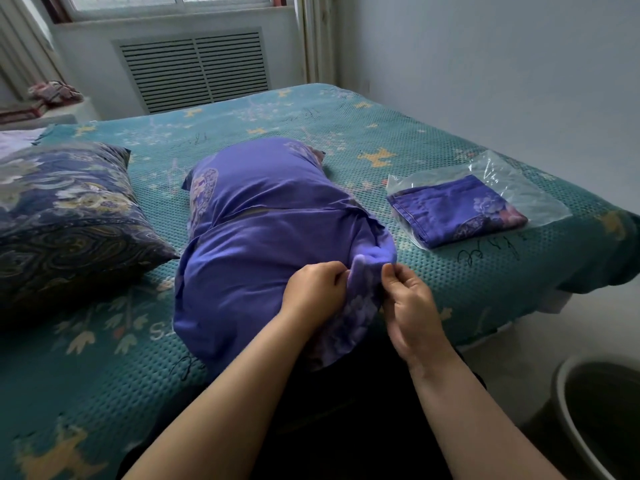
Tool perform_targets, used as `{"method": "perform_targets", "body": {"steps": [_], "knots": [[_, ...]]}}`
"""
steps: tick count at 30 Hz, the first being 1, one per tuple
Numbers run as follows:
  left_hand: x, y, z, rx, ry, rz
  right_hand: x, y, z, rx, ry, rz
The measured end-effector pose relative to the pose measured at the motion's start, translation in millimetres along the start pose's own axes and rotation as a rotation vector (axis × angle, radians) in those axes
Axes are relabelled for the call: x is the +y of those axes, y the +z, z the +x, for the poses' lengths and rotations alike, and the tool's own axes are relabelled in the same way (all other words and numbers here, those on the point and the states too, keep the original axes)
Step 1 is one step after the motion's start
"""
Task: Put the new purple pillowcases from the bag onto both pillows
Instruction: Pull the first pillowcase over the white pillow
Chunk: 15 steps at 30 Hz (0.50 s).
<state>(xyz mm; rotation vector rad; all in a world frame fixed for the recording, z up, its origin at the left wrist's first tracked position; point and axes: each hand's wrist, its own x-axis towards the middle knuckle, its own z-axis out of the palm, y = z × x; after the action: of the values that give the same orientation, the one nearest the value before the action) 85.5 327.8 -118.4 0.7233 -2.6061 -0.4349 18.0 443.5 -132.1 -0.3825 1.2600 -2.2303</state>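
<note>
Small bedroom, pale walls, window (173,0) at the top, slatted radiator cover (195,69) beneath it. Bed (346,133) under a teal waffle-weave spread with yellow and white motifs, filling most of the view. Dark round bin (595,410) on the floor at lower right.

First pillow (256,237) lying lengthwise in the middle of the bed, already wrapped in a purple pillowcase (242,278), near end hanging at the bed's edge. Fabric bunched and creased across the middle; far corners show floral print. Looks like the closing stage of the first casing: open end being gathered and tucked around the pillow's near corner.

Left hand (313,289) curled, knuckles up, pinching a fold of the purple cloth at the open end. Right hand (408,299) just beside it, thumb and forefinger pinching the same floral hem from the other side, remaining fingers loosely bent. Both forearms reaching forward from below, nearly parallel, wrists close together.

Second pillow (69,216) at the left, well apart from the hands, in a dark blue paisley-and-flower cover, not yet changed. Second purple pillowcase (453,209) folded, lying partly inside the clear plastic bag (502,178) on the right side of the bed.

Next, probably: hem pulled fully over the corner and smoothed flat, then a reach right for the folded case in the bag.
</note>
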Motion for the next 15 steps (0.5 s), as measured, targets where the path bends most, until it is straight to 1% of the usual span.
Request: {"method": "perform_targets", "body": {"steps": [2, 3, 6, 8, 12, 13, 15], "knots": [[-6.3, -6.3, 2.9, -0.066, -0.118, -0.111, 0.9, 5.0, 5.8, -0.159, -0.063, -0.292], [-9.5, -8.8, 5.0, -0.057, -0.182, -0.184, 0.2, 6.0, 9.3, -0.242, -0.09, -0.446], [-21.4, -15.3, 12.1, 0.076, -0.35, -0.379, -1.1, 12.6, 15.5, -0.427, -0.099, -0.922], [-24.7, -19.6, 14.9, 0.158, -0.373, -0.432, -5.6, 17.4, 16.6, -0.46, -0.15, -1.239], [-16.1, -23.2, 12.9, 0.228, -0.344, -0.449, -11.4, 31.5, 23.3, -0.638, -0.312, -1.802], [-13.4, -22.6, 11.9, 0.242, -0.323, -0.426, -12.7, 37.2, 29.0, -0.68, -0.364, -1.912], [-10.9, -19.8, 9.7, 0.269, -0.291, -0.377, -11.2, 48.2, 43.0, -0.777, -0.374, -2.02]]}}
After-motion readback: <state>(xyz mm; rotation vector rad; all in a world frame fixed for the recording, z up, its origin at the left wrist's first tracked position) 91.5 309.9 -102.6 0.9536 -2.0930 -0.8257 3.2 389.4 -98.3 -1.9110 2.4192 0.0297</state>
